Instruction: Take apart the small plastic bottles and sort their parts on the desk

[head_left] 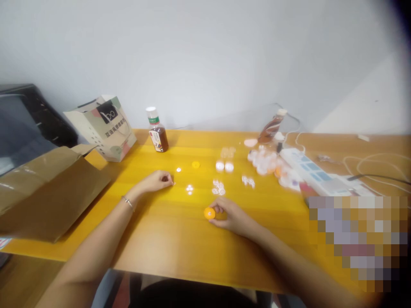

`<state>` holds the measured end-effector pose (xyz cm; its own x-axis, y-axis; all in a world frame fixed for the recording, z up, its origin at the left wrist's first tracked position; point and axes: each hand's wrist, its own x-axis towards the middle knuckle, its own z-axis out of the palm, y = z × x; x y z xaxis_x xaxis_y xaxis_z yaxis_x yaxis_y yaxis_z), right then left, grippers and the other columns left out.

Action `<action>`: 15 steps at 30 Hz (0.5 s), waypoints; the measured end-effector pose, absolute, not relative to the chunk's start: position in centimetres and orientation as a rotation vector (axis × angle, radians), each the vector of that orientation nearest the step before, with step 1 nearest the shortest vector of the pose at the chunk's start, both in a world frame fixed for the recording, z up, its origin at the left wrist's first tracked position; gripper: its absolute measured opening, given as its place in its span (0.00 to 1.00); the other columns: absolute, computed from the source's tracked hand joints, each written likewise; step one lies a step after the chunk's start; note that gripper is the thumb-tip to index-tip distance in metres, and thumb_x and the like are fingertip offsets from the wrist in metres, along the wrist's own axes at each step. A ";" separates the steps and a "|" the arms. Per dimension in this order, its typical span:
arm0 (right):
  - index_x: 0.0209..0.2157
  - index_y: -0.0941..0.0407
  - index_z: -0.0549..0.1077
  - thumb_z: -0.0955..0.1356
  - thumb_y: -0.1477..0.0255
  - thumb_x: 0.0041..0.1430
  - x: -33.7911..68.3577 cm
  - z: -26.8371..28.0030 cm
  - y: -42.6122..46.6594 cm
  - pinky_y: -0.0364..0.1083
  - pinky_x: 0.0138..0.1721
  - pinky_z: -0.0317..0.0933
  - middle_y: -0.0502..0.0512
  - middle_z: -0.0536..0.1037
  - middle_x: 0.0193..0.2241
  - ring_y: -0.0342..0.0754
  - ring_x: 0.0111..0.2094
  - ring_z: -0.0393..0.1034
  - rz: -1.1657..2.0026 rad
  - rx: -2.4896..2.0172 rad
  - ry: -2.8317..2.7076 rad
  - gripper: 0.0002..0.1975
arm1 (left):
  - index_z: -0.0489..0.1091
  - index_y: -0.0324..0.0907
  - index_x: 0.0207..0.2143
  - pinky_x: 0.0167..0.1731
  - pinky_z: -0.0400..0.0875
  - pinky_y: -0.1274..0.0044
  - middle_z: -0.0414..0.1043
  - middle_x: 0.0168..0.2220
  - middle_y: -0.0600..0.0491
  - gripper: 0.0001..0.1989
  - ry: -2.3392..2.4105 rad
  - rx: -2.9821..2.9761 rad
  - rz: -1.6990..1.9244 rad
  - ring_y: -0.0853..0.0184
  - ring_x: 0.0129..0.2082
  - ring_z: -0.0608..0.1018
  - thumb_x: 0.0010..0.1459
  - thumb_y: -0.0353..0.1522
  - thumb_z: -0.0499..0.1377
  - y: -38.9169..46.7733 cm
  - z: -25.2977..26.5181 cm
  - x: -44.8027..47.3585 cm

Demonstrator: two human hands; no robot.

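Observation:
Between the thumb and fingers of my right hand (229,216) is a small round orange cap (209,213) with a pale mark at its middle. My left hand (157,180) is in a pinch just over the table, and a tiny whitish bit shows at its fingertips, too small to name. Close to it lie one white disc (179,170), a cluster of small white discs (189,188) and a flat yellow disc (195,164). Patterned white pieces (218,188) lie beyond my right hand, with two white caps (220,166) behind them.
On the left stand a cardboard box (48,192) and a paper bag (109,128). A brown-liquid bottle (158,132) is at the back, another bottle (271,128) leans right. Several blurred caps (266,161), a power strip (314,171) and cables occupy the right side of the wooden table (160,248).

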<state>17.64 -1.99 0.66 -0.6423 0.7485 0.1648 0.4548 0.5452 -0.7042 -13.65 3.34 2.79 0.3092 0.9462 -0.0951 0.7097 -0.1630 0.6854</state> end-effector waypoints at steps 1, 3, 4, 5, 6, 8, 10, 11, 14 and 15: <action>0.31 0.55 0.69 0.69 0.72 0.47 17.6 0.7 -2.0 0.42 0.31 0.58 0.50 0.69 0.26 0.43 0.28 0.62 0.877 -0.975 -2.332 0.07 | 0.69 0.36 0.25 0.22 0.59 0.83 0.69 0.23 0.55 0.13 1.483 1.952 0.482 0.73 0.22 0.67 0.48 0.39 0.56 3.2 3.0 -13.5; 0.31 0.55 0.69 0.68 0.72 0.48 17.6 0.9 -2.0 0.42 0.31 0.58 0.50 0.69 0.26 0.43 0.28 0.62 0.882 -0.971 -2.330 0.06 | 0.67 0.37 0.23 0.20 0.56 0.83 0.67 0.21 0.56 0.14 1.503 1.969 0.505 0.74 0.20 0.64 0.51 0.40 0.55 2.9 3.3 -13.0; 0.31 0.55 0.69 0.68 0.72 0.48 17.6 1.0 -2.1 0.42 0.31 0.58 0.50 0.69 0.26 0.43 0.28 0.62 0.885 -0.969 -2.330 0.06 | 0.66 0.37 0.23 0.19 0.55 0.83 0.65 0.20 0.57 0.15 1.506 1.986 0.526 0.75 0.19 0.63 0.53 0.40 0.53 2.6 3.5 -12.5; 0.31 0.55 0.69 0.68 0.72 0.48 17.6 1.1 -2.1 0.42 0.31 0.58 0.49 0.69 0.26 0.43 0.28 0.62 0.888 -0.967 -2.329 0.07 | 0.65 0.37 0.23 0.19 0.55 0.83 0.63 0.19 0.57 0.16 1.500 2.019 0.554 0.75 0.18 0.61 0.54 0.41 0.52 2.3 3.7 -11.9; 0.32 0.55 0.69 0.68 0.72 0.48 17.6 1.1 -2.0 0.42 0.31 0.58 0.49 0.68 0.26 0.42 0.28 0.62 0.893 -0.963 -2.329 0.07 | 0.64 0.37 0.23 0.20 0.56 0.82 0.62 0.20 0.57 0.17 1.481 2.069 0.589 0.75 0.19 0.62 0.56 0.41 0.51 1.9 3.9 -11.1; 0.32 0.55 0.69 0.69 0.72 0.48 17.7 1.2 -2.0 0.42 0.31 0.58 0.49 0.68 0.25 0.42 0.27 0.62 0.904 -0.961 -2.317 0.07 | 0.65 0.38 0.26 0.25 0.60 0.81 0.64 0.24 0.55 0.16 1.407 2.219 0.690 0.73 0.23 0.65 0.59 0.39 0.48 0.9 4.2 -9.5; 0.32 0.55 0.68 0.68 0.72 0.48 17.8 1.1 -1.9 0.42 0.31 0.59 0.48 0.68 0.25 0.42 0.27 0.62 0.922 -0.958 -2.287 0.08 | 0.67 0.38 0.31 0.33 0.63 0.78 0.68 0.30 0.52 0.14 1.222 2.403 0.766 0.70 0.31 0.69 0.61 0.36 0.46 -0.3 4.3 -7.7; 0.32 0.55 0.68 0.68 0.72 0.48 17.8 1.0 -1.9 0.42 0.31 0.59 0.48 0.68 0.25 0.42 0.27 0.62 0.930 -0.955 -2.270 0.08 | 0.67 0.39 0.34 0.37 0.63 0.77 0.69 0.33 0.50 0.13 1.109 2.512 0.767 0.69 0.34 0.70 0.61 0.35 0.47 -1.0 4.3 -6.8; 0.34 0.55 0.68 0.68 0.72 0.48 17.9 0.9 -1.9 0.42 0.32 0.60 0.49 0.69 0.26 0.43 0.28 0.62 0.951 -0.913 -2.229 0.09 | 0.66 0.41 0.41 0.42 0.61 0.75 0.70 0.39 0.49 0.10 0.831 2.808 0.660 0.69 0.39 0.71 0.61 0.34 0.49 -2.5 3.9 -4.9; 0.34 0.55 0.67 0.68 0.71 0.48 17.9 0.9 -1.9 0.43 0.32 0.60 0.49 0.69 0.27 0.43 0.29 0.62 0.952 -0.893 -2.219 0.09 | 0.65 0.41 0.42 0.42 0.61 0.76 0.70 0.40 0.50 0.09 0.770 2.874 0.632 0.69 0.40 0.71 0.61 0.33 0.50 -2.8 3.7 -4.4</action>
